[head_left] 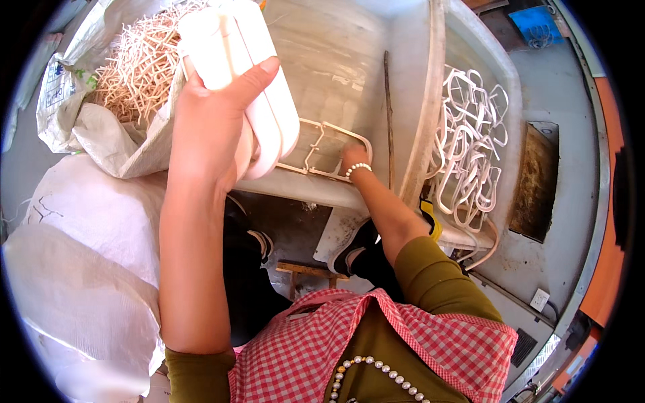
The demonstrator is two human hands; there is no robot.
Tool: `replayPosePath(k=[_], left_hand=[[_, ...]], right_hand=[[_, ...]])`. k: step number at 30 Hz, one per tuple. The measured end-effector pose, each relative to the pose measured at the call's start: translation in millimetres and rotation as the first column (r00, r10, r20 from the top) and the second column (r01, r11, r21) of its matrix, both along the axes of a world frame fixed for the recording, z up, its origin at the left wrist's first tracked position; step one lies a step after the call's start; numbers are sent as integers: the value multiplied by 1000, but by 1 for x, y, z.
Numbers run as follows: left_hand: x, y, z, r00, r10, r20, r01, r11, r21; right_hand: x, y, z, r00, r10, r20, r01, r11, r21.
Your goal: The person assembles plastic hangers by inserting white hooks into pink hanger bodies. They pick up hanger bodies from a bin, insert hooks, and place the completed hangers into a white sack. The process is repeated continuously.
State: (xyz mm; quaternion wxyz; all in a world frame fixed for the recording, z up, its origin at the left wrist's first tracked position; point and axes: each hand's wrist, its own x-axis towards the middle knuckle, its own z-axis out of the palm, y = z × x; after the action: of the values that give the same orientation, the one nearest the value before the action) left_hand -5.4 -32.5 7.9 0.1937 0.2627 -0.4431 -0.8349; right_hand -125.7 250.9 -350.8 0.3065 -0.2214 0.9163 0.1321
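Observation:
In my raised left hand (211,127) is a stack of smooth white plastic pieces (279,111) with rounded ends, my thumb pressed across its face. The stack hangs over the near left part of a large pale plastic tub. Lower down, my right hand (353,158), with a beaded bracelet at the wrist, reaches into the tub. Its fingers look curled at the right end of a thin cream plastic frame (308,156) with small crossbars; the fingertips are blurred and partly hidden. That frame lies by the tub's near wall.
At the left, an open woven sack (127,144) bulges with thin pinkish plastic sprues (144,64). White loop-shaped plastic pieces (470,134) pile up in a compartment right of the tub's dividing wall (426,94). A dark thin stick (388,114) leans inside the tub (322,40). Below stands a wooden stool (309,269).

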Motion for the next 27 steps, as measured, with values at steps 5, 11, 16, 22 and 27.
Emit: replayPosePath(k=[5,11,16,22,27], left_hand=[[-2,8,-4,1000,20,-17,-21,999,-29],[-6,7,-5,1000,-20,21,21,999,-36],[-4,11,-8,998,-42,54,38,997,64],[1,17,-9,980,-111,163,87,985,146],[3,32,-10,973,-203,106,169,949,264]], right_hand=[[-23,-7,16,924,-2,-382,-62,986,-155],[-48,-7,24,979,-62,-195,72,996,44],[-73,-7,87,950,-127,285,183,967,-177],[-39,-32,245,569,-262,779,777,480,-406],[19,-57,318,648,-163,744,752,-15,-659]])
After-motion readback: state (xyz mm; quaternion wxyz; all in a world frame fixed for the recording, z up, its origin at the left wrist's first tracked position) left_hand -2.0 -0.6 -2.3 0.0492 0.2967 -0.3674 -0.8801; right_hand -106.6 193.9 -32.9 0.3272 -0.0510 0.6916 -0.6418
